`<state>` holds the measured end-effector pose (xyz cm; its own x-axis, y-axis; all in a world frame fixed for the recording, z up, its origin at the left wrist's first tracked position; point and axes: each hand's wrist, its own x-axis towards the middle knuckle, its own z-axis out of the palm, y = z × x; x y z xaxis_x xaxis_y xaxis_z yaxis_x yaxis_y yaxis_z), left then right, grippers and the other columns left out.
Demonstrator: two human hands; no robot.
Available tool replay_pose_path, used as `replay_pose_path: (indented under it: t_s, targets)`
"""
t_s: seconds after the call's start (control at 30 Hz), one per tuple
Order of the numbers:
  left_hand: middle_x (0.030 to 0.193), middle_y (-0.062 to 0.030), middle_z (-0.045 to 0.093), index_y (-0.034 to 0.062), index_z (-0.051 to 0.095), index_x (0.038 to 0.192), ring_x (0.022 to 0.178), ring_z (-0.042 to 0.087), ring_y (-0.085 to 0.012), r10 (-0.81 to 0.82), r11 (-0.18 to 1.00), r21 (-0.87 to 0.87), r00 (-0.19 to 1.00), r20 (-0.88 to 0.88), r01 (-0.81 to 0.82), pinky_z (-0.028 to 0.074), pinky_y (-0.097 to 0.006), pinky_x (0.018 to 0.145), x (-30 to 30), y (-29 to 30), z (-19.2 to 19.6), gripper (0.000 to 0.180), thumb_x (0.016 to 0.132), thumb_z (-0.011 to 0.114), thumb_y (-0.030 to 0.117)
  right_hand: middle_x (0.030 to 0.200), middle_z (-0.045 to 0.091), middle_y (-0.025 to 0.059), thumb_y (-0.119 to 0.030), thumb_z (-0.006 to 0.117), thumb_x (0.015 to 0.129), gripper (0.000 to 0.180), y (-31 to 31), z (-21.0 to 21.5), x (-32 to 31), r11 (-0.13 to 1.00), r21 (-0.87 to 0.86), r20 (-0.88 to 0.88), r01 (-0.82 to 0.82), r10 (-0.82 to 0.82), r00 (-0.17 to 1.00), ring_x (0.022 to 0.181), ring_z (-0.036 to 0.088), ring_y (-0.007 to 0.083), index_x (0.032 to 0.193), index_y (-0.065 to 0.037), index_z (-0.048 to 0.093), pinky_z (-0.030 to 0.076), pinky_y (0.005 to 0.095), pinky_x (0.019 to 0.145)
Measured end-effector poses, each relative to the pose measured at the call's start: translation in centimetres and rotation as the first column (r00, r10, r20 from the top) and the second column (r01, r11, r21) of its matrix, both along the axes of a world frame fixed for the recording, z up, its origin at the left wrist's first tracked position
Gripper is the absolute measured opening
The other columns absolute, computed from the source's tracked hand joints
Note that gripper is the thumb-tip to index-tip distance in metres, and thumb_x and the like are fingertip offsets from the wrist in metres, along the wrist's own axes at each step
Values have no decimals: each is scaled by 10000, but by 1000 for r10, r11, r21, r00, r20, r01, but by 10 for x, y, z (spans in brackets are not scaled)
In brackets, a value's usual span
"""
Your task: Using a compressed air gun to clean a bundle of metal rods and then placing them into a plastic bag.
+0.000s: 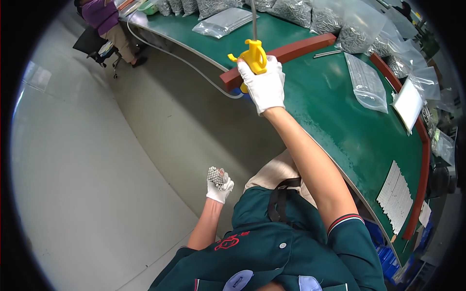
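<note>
Grey floor [97,160] fills the left half of the view; a long green workbench [340,121] curves across the upper right, edged by a reddish-brown wooden rail [291,53]. On the bench lie heaps of clear plastic bags [349,24] filled with small metal parts, one flatter bag [366,82] set apart, a white card or tray [407,104] near the far rail, and a row of slim white sticks [395,196] toward the near end. A pale hose [174,56] runs along the bench's front edge to the tool described below. At upper left a second person, seated on a chair [104,22], works well apart from the wearer.

The wearer, in a dark green uniform, has both hands in white gloves. The right hand [264,85], arm stretched forward over the bench edge, is closed around the yellow air gun [252,56], fingers wrapped on its grip; the gun's thin metal nozzle [254,19] points up and away (its long axis roughly vertical in the view). The left hand [219,186], held low beside the body and over the floor, is clenched on a bundle of small metal rods [215,176], their round ends showing upward. The bundle lies below and to the left of the air gun, the two well apart; the right hand is the one nearer the bench.
</note>
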<state>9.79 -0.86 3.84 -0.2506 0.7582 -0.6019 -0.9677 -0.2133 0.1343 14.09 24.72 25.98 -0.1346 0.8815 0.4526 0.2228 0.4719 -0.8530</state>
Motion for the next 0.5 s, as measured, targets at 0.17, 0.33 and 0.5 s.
replay_pose_path:
  t_s: [0.17, 0.33, 0.5]
  targets:
    - [485, -84, 410, 65, 519, 712, 315, 274, -169, -16, 999, 47, 1000, 8, 16, 214, -288, 362, -1, 8, 7, 391, 908, 392, 378, 923, 558, 89, -463, 742, 613, 520, -5, -2, -7, 937, 334, 293, 97, -201, 935, 877, 508, 275, 958, -89, 638, 415, 400, 735]
    - [485, -86, 421, 61, 527, 704, 315, 286, -175, -38, 994, 99, 999, 9, 37, 221, -295, 355, 1, 16, 15, 379, 900, 393, 357, 910, 565, 99, -480, 773, 556, 580, -6, -3, -5, 927, 362, 291, 97, -211, 933, 863, 517, 280, 967, -97, 627, 414, 412, 717]
    - [442, -75, 409, 124, 474, 619, 291, 258, -188, -98, 995, -8, 995, -31, 98, 222, -309, 342, -3, 26, 24, 408, 914, 376, 388, 853, 565, 113, -504, 783, 510, 574, -2, -6, -6, 880, 461, 248, 114, -251, 935, 811, 530, 297, 899, -114, 620, 431, 422, 671]
